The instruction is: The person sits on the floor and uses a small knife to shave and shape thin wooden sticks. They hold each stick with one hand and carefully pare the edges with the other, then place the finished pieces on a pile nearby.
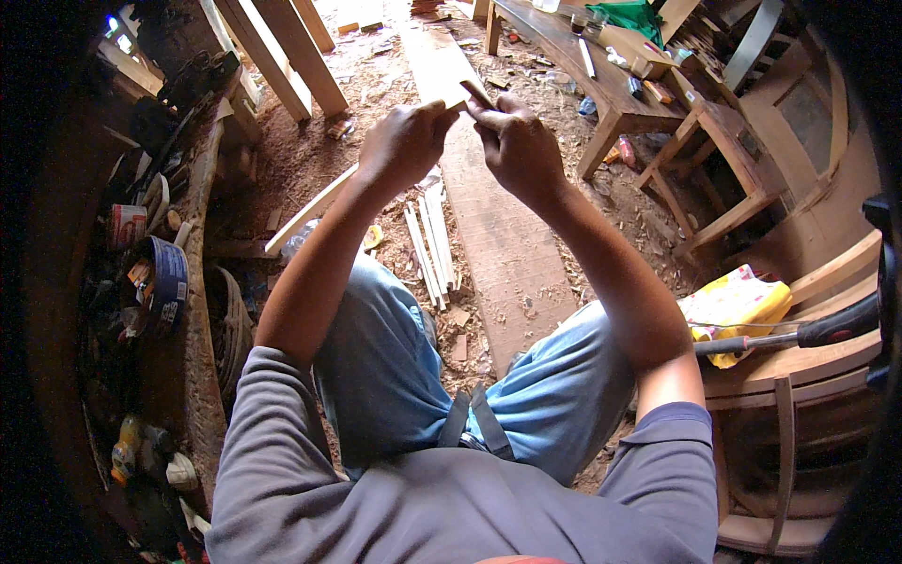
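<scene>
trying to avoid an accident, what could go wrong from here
The small dark piece held by the right hand, close to the left hand, might slip and jab it. Loose pale strips on the littered floor, near the left leg, could trip someone.

A yellow bag (pixel 763 303) lies at right, a blue container (pixel 170 274) at left.

No wording is legible. A blue tub (pixel 170 274) at the left bears pale printed marks, too small to make out; the red-and-white container (pixel 128 226) just beyond it carries a printed label (pixel 126 231), likewise too blurred to read.
</scene>
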Available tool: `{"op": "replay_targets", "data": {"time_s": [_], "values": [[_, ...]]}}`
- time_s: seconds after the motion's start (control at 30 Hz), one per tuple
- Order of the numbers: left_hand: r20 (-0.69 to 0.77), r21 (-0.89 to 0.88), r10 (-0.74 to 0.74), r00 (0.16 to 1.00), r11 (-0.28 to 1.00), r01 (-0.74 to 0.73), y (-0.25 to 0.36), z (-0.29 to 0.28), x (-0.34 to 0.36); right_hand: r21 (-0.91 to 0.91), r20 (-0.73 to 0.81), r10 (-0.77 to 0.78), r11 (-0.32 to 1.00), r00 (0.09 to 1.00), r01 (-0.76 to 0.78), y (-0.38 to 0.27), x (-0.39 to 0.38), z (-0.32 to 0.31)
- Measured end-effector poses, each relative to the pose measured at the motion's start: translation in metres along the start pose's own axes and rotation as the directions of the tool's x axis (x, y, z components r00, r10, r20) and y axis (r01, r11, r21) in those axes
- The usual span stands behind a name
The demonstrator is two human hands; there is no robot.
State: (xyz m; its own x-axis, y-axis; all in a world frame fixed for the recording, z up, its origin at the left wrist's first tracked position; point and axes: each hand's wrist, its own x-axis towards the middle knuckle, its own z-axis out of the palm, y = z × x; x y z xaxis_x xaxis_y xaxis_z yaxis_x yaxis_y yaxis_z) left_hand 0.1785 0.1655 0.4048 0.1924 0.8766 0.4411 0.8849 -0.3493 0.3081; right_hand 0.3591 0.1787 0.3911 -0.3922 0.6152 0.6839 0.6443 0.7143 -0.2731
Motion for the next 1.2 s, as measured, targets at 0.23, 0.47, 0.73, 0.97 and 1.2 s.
{"op": "replay_targets", "data": {"time_s": [0.23, 0.47, 0.73, 0.97, 1.2], "values": [[-0.122, -0.057, 0.081, 0.989, 0.994, -0.088, -0.011, 0.005, 0.004, -0.009, -0.015, 0.072, 0.997, 0.997, -0.072, -0.005, 0.001, -0.003], [-0.108, -0.091, 0.103, 0.989, 0.989, -0.113, -0.021, 0.011, 0.005, 0.041, -0.087, 0.046, 0.998, 0.995, -0.043, 0.002, 0.003, -0.006], [0.006, -0.061, 0.025, 1.000, 0.998, -0.025, -0.004, 0.004, 0.002, 0.050, -0.112, 0.033, 0.998, 0.993, -0.027, 0.005, 0.004, -0.001], [0.040, -0.081, -0.027, 0.999, 0.996, 0.030, 0.011, -0.004, -0.004, 0.035, -0.097, 0.029, 0.999, 0.995, -0.026, 0.006, 0.002, -0.003], [0.055, -0.063, -0.056, 0.997, 0.996, 0.060, 0.006, 0.001, -0.002, 0.055, -0.086, 0.040, 0.998, 0.995, -0.036, 0.007, 0.004, -0.004]]}}
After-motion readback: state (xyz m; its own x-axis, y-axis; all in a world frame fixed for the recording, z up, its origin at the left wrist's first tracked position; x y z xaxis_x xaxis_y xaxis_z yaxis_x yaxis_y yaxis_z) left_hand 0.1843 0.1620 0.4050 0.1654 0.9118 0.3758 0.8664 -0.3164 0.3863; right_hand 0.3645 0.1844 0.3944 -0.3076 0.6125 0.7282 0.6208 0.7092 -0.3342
